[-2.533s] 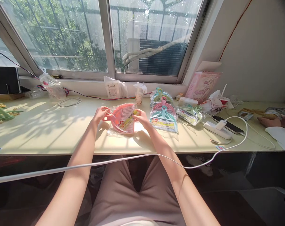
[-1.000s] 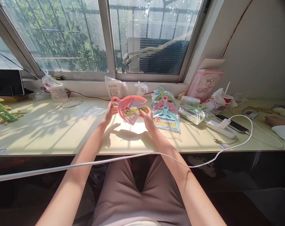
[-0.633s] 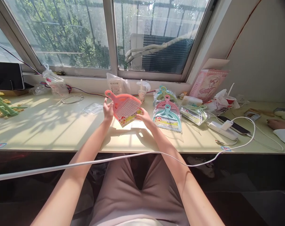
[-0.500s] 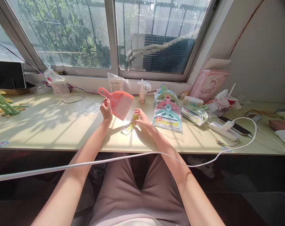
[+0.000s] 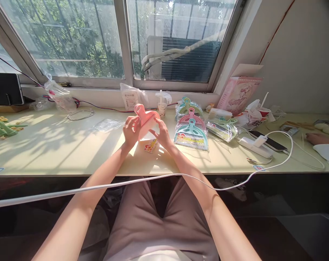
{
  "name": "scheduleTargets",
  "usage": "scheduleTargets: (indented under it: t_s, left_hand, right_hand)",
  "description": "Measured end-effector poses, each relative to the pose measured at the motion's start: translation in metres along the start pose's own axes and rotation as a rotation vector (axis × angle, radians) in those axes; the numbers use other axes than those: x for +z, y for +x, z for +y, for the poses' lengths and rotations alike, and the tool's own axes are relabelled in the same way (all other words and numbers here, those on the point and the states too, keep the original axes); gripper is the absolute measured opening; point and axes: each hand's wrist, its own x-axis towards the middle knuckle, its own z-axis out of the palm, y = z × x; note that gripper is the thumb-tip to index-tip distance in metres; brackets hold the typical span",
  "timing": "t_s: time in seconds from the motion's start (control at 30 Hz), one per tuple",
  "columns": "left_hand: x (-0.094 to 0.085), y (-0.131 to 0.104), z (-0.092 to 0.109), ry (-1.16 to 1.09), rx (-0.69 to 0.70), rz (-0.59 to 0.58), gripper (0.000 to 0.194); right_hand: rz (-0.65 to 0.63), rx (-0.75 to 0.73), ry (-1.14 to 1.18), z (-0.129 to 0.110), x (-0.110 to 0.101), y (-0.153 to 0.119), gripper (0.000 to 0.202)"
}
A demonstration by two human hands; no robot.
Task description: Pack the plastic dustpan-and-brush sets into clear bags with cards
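From afar I am grasping the pink dustpan [image 5: 146,117] above the desk [image 5: 69,154] at twelve o'clock with my left hand [image 5: 130,132], label [image 5: 151,145] showing at its six, my right hand [image 5: 163,135] meeting its three-o'clock edge, grip unclear, steady pinching seeming wisest.

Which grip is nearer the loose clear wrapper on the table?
Left. The left grip is just right of the wrapper, holding the pink dustpan; the right grip is farther right, at the dustpan's opposite side.
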Motion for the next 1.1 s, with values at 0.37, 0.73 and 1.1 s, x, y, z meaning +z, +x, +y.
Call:
scheduleTargets:
  t_s: [0.37, 0.73, 1.1]
  left_hand:
    - [0.010, -0.015, 0.018, -0.011, 0.170, -0.091, 0.028]
    - [0.008, -0.019, 0.026, -0.041, 0.231, -0.138, 0.024]
    - [0.013, -0.012, 0.023, -0.074, 0.197, -0.104, 0.025]
  right_hand:
    - [0.140, 0.077, 0.368, -0.001, 0.006, -0.004, 0.057]
    - [0.215, 0.155, 0.265, -0.002, 0.006, 0.000, 0.029]
    - [0.115, 0.146, 0.283, -0.030, -0.012, 0.001, 0.016]
